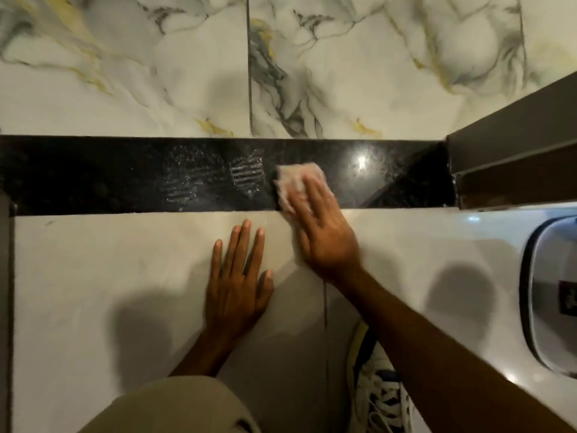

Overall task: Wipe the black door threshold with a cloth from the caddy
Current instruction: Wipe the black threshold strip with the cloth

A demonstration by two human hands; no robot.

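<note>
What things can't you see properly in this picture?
Head view only:
- Cloth: partly under the right hand, blurred.
- Black threshold: left end cut off by the edge.
- Grey-rimmed object: cut by the right edge; unidentifiable.
- Shoe: partly behind the forearm.

Pale tiled floor [125, 276] carries black threshold [93, 173], cloth [292, 179], flat left hand [237, 285]

Right hand [324, 232] presses a pale cloth [296, 182] flat on the black threshold [93, 176], just right of centre. Dusty tread marks [246, 175] lie on the strip at 9 o'clock from the cloth. Left hand [237, 276] rests palm-down, fingers spread, on the pale floor tile [93, 276] at 6 o'clock of the strip. Marbled tile [125, 73] at 12.
</note>
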